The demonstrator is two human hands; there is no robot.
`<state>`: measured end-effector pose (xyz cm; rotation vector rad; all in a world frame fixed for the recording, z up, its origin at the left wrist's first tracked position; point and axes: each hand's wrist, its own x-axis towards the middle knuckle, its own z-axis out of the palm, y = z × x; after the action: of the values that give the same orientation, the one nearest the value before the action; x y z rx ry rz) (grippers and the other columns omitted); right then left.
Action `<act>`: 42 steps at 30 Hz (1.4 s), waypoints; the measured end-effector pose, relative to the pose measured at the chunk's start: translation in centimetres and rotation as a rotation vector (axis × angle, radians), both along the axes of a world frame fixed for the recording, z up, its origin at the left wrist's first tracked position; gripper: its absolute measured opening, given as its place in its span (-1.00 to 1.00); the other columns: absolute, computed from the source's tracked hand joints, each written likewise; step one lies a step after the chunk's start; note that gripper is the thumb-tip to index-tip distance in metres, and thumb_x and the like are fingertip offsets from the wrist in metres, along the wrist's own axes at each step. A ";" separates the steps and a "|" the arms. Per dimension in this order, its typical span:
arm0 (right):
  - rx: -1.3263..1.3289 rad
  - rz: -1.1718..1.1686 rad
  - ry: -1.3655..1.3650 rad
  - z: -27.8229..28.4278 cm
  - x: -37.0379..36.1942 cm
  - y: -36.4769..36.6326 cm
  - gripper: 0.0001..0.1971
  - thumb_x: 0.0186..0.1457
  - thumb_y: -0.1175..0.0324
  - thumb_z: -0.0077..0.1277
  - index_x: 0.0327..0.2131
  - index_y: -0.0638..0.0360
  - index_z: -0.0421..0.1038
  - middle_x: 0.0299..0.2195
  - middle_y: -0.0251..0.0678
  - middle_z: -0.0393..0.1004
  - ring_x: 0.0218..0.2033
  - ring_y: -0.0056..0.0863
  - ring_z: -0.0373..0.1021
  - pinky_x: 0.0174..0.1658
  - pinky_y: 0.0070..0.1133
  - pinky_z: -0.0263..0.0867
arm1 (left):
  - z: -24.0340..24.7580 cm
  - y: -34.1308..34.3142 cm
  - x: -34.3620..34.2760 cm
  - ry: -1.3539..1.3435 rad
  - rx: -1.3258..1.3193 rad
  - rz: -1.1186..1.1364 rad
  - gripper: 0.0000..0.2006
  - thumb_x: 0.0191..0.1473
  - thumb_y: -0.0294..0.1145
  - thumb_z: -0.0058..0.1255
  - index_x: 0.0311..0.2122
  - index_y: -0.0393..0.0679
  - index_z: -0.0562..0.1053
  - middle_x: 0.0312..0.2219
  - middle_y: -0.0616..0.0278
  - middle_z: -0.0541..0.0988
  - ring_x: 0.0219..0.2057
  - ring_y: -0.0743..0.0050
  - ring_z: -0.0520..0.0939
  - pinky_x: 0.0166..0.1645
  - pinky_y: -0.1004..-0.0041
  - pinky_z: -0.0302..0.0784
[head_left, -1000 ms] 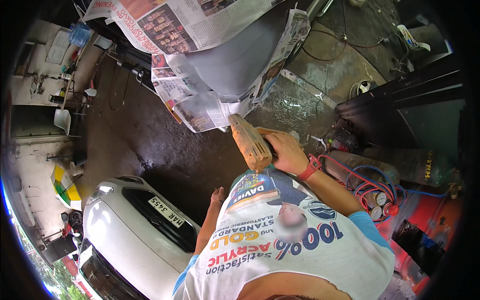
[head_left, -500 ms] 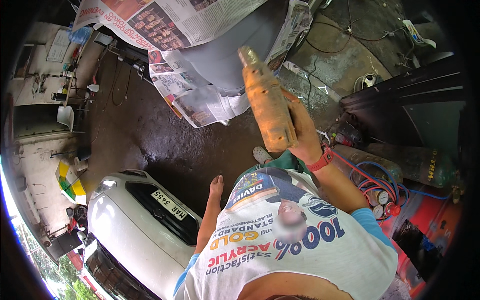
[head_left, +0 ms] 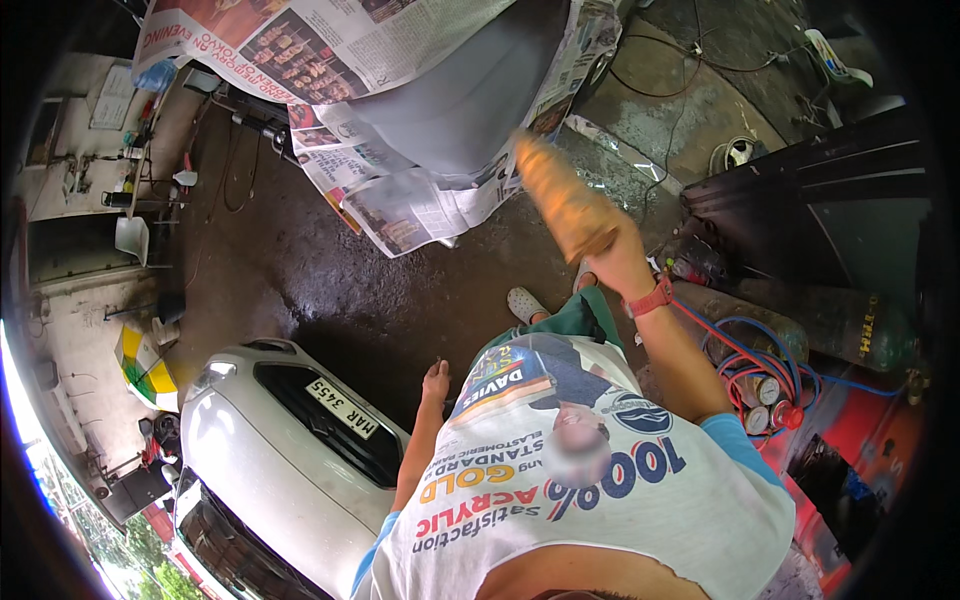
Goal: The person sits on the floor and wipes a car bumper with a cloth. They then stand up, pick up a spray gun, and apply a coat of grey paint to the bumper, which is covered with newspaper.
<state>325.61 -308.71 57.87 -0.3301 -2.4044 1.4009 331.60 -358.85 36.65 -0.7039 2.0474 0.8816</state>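
Note:
My right hand (head_left: 622, 262) is closed round the grip of a worn orange heat gun (head_left: 568, 200), blurred by motion. Its narrow nozzle end points up and left, just off the edge of a smooth grey panel (head_left: 460, 85). Newspaper sheets (head_left: 375, 165) cover the surface around that panel and hang below it. My left hand (head_left: 435, 380) hangs low near the front of a white car, with its fingers loosely apart and nothing seen in them.
A white car (head_left: 270, 440) stands at the lower left. To the right are gas cylinders (head_left: 830, 315), red and blue hoses (head_left: 755, 345) and pressure gauges (head_left: 762, 390). Cables (head_left: 690, 60) cross the floor at the upper right. Shelves line the left wall.
My right hand has drawn the heat gun right and slightly down in the picture, away from the grey panel. The left hand has barely moved.

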 end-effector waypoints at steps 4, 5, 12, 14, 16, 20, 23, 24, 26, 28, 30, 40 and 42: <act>0.373 -0.064 0.140 0.3 -1.2 3.1 -0.63 0.11 0.34 0.26 0.01 0.13 0.50 -0.11 -0.20 0.61 -0.07 -0.07 0.52 0.02 -0.33 0.42 | 1.4 0.8 -0.5 -0.024 -0.032 -0.082 -0.38 0.31 0.06 0.00 0.31 -0.15 0.36 0.11 0.07 0.58 0.00 0.20 0.68 0.12 0.27 0.52; 0.335 -0.074 0.139 1.3 -1.2 3.1 -0.64 0.13 0.33 0.26 0.00 0.12 0.50 -0.12 -0.21 0.62 -0.07 -0.09 0.52 0.03 -0.35 0.42 | 1.2 0.7 -0.5 -0.014 -0.028 -0.076 -0.38 0.31 0.07 0.00 0.30 -0.15 0.37 0.11 0.08 0.58 -0.01 0.20 0.68 0.12 0.27 0.52; -0.638 0.288 0.092 4.1 -0.2 -2.5 -0.68 0.07 0.42 0.20 -0.06 0.19 0.53 -0.09 -0.15 0.60 -0.05 -0.17 0.53 0.07 -0.40 0.43 | -0.1 0.6 -1.5 0.048 0.014 -0.091 -0.41 0.31 0.07 -0.01 0.28 -0.14 0.40 0.10 0.05 0.59 -0.03 0.20 0.69 0.11 0.26 0.53; -0.460 0.369 -0.009 6.7 -0.4 -3.4 -0.67 0.07 0.44 0.19 -0.05 0.19 0.52 -0.08 -0.15 0.60 -0.04 -0.15 0.52 0.09 -0.39 0.43 | -0.4 0.6 -2.0 0.053 0.018 -0.093 -0.41 0.31 0.06 -0.01 0.28 -0.15 0.40 0.10 0.04 0.58 -0.03 0.19 0.69 0.11 0.25 0.53; -0.251 0.403 0.033 6.7 -0.6 -3.6 -0.67 0.06 0.45 0.19 -0.05 0.19 0.52 -0.07 -0.15 0.60 -0.03 -0.14 0.52 0.09 -0.38 0.42 | -1.1 0.3 -2.3 0.035 0.004 -0.070 -0.41 0.32 0.05 -0.01 0.28 -0.16 0.40 0.10 0.01 0.58 -0.03 0.17 0.69 0.11 0.25 0.53; 0.216 0.213 0.252 5.0 -1.8 -1.8 -0.64 0.08 0.40 0.25 -0.02 0.18 0.53 -0.08 -0.19 0.61 -0.04 -0.16 0.52 0.05 -0.40 0.43 | -1.5 1.3 -2.2 0.089 0.066 0.055 -0.42 0.32 0.03 -0.02 0.26 -0.19 0.40 0.09 0.00 0.58 -0.03 0.17 0.69 0.10 0.25 0.54; 0.222 -0.037 0.235 5.9 -1.8 -0.1 -0.67 0.12 0.35 0.27 -0.04 0.19 0.55 -0.10 -0.21 0.63 -0.07 -0.17 0.54 0.03 -0.37 0.42 | -1.8 1.0 -1.8 0.091 0.082 0.080 -0.42 0.33 0.03 -0.02 0.26 -0.20 0.40 0.07 0.02 0.60 -0.05 0.21 0.69 0.09 0.26 0.54; 0.171 -0.122 0.214 6.7 -1.8 0.4 -0.69 0.14 0.33 0.27 -0.06 0.20 0.56 -0.11 -0.21 0.63 -0.07 -0.17 0.54 0.02 -0.34 0.42 | -2.3 0.3 -1.4 0.086 0.073 0.063 -0.42 0.32 0.03 -0.02 0.26 -0.20 0.41 0.07 0.02 0.60 -0.05 0.23 0.69 0.09 0.27 0.54; 0.064 -0.136 0.196 7.8 -2.1 0.6 -0.73 0.17 0.34 0.25 -0.09 0.22 0.56 -0.12 -0.21 0.63 -0.06 -0.21 0.54 0.02 -0.32 0.41 | -2.5 0.1 -1.1 0.073 0.044 -0.001 -0.42 0.32 0.04 -0.01 0.24 -0.21 0.42 0.05 0.02 0.61 -0.07 0.25 0.69 0.07 0.29 0.55; 0.094 -0.126 0.150 7.6 -1.9 0.7 -0.71 0.16 0.36 0.25 -0.06 0.22 0.55 -0.10 -0.21 0.62 -0.04 -0.25 0.54 0.04 -0.35 0.41 | -0.6 0.9 -0.7 0.057 0.003 -0.090 -0.43 0.31 0.04 0.00 0.22 -0.21 0.45 0.02 0.02 0.62 -0.09 0.27 0.70 0.05 0.31 0.56; 0.241 -0.033 0.244 7.1 -2.1 -0.2 -0.69 0.16 0.40 0.24 -0.03 0.23 0.53 -0.08 -0.20 0.61 -0.03 -0.30 0.52 0.07 -0.39 0.39 | 0.9 1.4 -0.1 0.045 -0.029 -0.097 -0.43 0.31 0.05 0.00 0.19 -0.23 0.47 -0.01 0.05 0.64 -0.13 0.29 0.70 0.02 0.33 0.57; 0.119 0.265 0.315 10.1 -3.3 -2.8 -0.63 0.12 0.38 0.24 0.00 0.23 0.52 -0.05 -0.21 0.61 -0.02 -0.30 0.53 0.08 -0.41 0.40 | -1.5 1.0 -0.5 0.118 0.013 -0.041 -0.46 0.30 0.04 0.01 0.19 -0.16 0.49 -0.10 0.08 0.67 -0.22 0.36 0.68 -0.02 0.34 0.57; 0.222 0.127 0.342 10.7 -3.3 -1.6 -0.64 0.14 0.37 0.26 -0.01 0.26 0.52 -0.05 -0.24 0.61 -0.04 -0.35 0.53 0.07 -0.43 0.41 | -2.6 1.0 -0.4 0.100 0.066 0.078 -0.46 0.30 0.04 0.02 0.19 -0.17 0.49 -0.10 0.09 0.67 -0.21 0.37 0.67 0.00 0.34 0.56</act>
<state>322.33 -310.28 68.58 0.1128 -2.2926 1.1169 331.22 -357.80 34.01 -0.7211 2.0803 1.0430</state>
